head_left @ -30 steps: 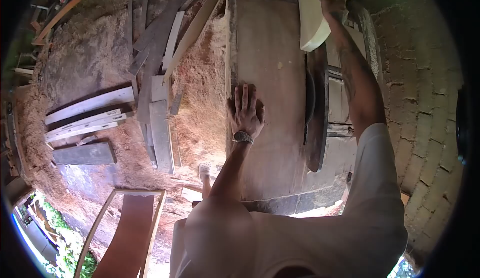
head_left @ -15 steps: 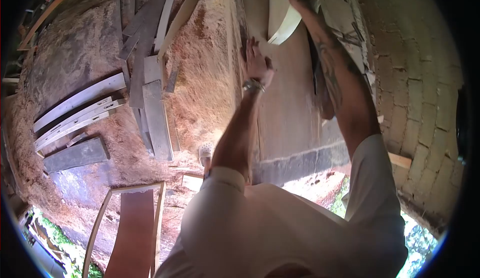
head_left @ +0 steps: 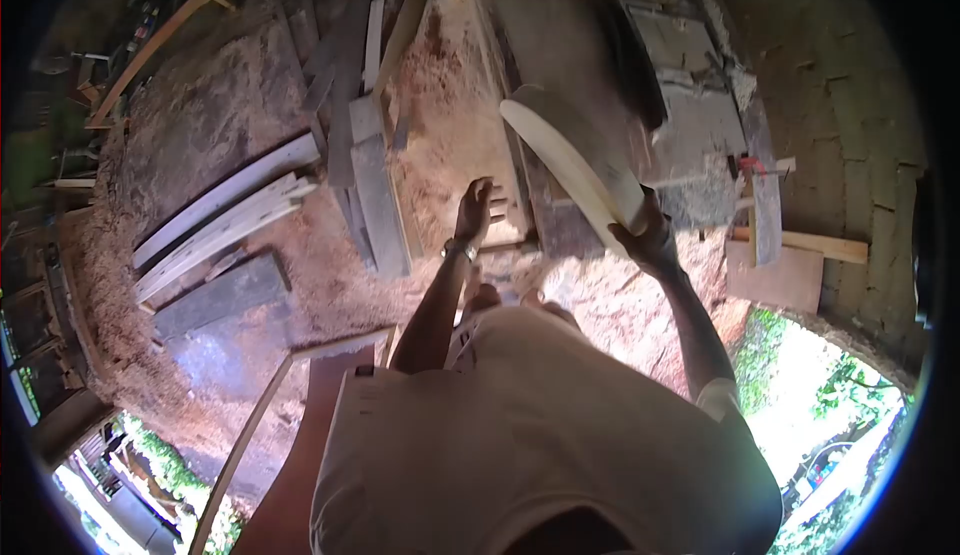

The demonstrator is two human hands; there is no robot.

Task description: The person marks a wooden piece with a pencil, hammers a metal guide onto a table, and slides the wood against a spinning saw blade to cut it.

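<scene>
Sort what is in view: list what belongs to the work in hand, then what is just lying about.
In hand:
- curved pale wood piece, gripped at its near end by the right hand
- left hand, open, near the workbench corner

Lying about:
- pale planks
- dark board
- wooden frame
- sawdust

One pale curved wooden board (head_left: 575, 160); two bare hands, left hand (head_left: 474, 210) and right hand (head_left: 648, 240); one metal wristwatch (head_left: 458, 250); left of the long brown workbench (head_left: 545, 35), one dark grey flat slab (head_left: 222, 293).
</scene>
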